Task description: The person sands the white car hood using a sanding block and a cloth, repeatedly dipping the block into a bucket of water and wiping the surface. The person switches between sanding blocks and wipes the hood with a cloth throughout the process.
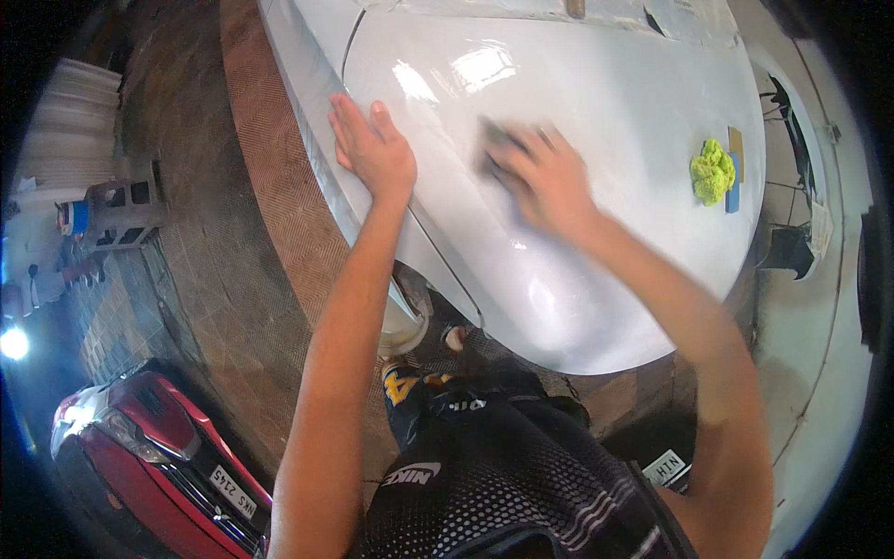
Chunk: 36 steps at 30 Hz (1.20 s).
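Note:
A glossy white car hood [633,270] spreads out in front of me. My left hand [377,158] lies flat near its left edge, by the seam with the fender, fingers stretched out and holding nothing. Over the middle of the hood, my right hand [551,182] is smeared by motion and grips a dark grey pad [492,147] against the surface; the pad's exact kind is too blurred to tell. At the hood's right side rests a crumpled yellow-green cloth [711,173]. Beside it, partly covered, lie a blue block [733,194] and a tan strip [736,147].
Clear plastic sheeting [521,9] covers the car's far part. A whitish bucket [402,328] stands below the fender near my legs. A red car [168,438] is parked at lower left, and grey hollow blocks [121,210] are at left. A pale car body part [810,317] stands on the right.

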Available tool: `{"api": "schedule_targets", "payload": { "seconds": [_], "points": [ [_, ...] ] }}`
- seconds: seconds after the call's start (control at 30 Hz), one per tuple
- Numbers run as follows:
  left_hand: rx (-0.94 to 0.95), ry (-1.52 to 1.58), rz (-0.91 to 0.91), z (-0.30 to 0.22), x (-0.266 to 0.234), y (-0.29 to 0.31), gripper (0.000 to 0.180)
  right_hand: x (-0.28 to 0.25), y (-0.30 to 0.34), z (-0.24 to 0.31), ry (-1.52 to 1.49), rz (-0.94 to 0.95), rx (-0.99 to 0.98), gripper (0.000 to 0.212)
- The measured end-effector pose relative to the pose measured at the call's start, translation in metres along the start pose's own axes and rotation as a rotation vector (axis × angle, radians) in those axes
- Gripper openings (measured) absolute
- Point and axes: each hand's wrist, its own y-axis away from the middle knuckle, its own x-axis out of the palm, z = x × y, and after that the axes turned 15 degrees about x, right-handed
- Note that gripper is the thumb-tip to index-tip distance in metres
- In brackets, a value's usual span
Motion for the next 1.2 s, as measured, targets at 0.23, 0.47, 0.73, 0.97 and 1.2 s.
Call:
{"api": "schedule_targets", "payload": {
  "seconds": [0.23,0.47,0.73,0.97,1.2],
  "points": [
    [-0.009,-0.158,0.086,0.001,0.001,-0.013,0.066,0.014,-0.165,0.035,-0.023,0.013,0.290,0.047],
    [0.436,0.316,0.270,-0.119,-0.034,0.098,0.048,-0.045,0.051,0.011,-0.966,-0.284,1.029,0.091],
    [0.516,0.222,0.701,-0.186,-0.064,0.180,0.092,-0.066,0.181,0.034,-1.866,-0.360,1.290,0.055],
    [0.382,0.354,0.903,-0.166,-0.076,0.163,0.086,-0.071,0.207,0.046,-1.932,-0.352,1.361,0.043],
    [0.669,0.158,0.358,-0.087,-0.046,0.022,0.031,-0.086,0.283,0.012,-1.818,-0.697,1.522,0.045]
  ]
}}
